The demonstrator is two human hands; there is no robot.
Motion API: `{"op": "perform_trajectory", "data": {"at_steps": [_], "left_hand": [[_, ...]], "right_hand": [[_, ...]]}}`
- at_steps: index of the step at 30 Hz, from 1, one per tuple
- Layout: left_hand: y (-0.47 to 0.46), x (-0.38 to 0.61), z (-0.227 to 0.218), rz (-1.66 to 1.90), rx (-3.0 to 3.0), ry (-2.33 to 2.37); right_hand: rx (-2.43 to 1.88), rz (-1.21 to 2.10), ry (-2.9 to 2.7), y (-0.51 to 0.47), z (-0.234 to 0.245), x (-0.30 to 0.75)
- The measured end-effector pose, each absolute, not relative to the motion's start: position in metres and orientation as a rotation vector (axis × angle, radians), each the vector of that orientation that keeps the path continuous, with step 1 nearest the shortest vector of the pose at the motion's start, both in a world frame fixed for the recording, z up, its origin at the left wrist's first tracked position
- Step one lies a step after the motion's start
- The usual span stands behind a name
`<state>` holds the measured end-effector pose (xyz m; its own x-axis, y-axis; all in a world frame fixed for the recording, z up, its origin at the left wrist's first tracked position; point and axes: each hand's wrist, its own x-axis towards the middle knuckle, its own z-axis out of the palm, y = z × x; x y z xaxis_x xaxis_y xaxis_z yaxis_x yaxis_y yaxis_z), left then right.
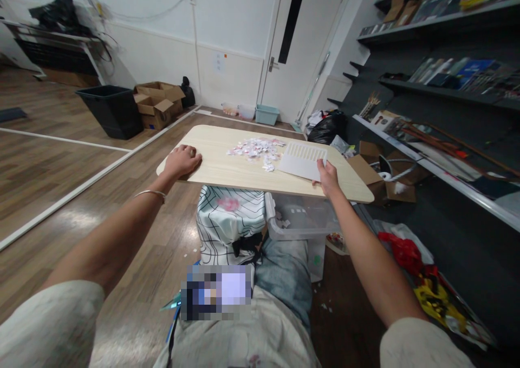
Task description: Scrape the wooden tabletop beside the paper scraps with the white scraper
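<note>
My left hand [182, 161] rests on the left end of the pale wooden board [215, 168], its fingers curled down; whatever may be under them is hidden. My right hand [327, 176] grips the near right corner of a flat white slotted panel [298, 168], thumb on top. The panel lies on or just above the board, with a row of long slots along its far part. Left of it lies a loose heap of small white and pinkish pieces [255, 148]. A few pieces spread toward the panel's left edge.
Under the board stand a clear plastic bin [300, 222] and a patterned cloth-covered object [229, 222]. A phone-like screen [217, 292], blurred out, is at my lap. Shelves [439, 81] line the right side. A black bin [111, 111] and cardboard boxes [156, 105] stand at the left back.
</note>
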<state>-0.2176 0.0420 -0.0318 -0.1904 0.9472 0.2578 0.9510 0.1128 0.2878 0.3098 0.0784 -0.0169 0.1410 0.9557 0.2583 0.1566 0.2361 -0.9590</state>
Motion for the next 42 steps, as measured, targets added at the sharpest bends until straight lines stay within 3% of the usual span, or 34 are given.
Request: {"op": "perform_trajectory", "data": {"at_steps": [32, 42], "left_hand": [[0.042, -0.219, -0.027, -0.585, -2.000, -2.370], [0.040, -0.216, -0.024, -0.541, -1.969, -2.374]], "right_hand": [[-1.217, 1.080, -1.365, 0.073, -0.014, 0.315], [-1.125, 0.944, -1.195, 0.088, -0.018, 0.321]]}}
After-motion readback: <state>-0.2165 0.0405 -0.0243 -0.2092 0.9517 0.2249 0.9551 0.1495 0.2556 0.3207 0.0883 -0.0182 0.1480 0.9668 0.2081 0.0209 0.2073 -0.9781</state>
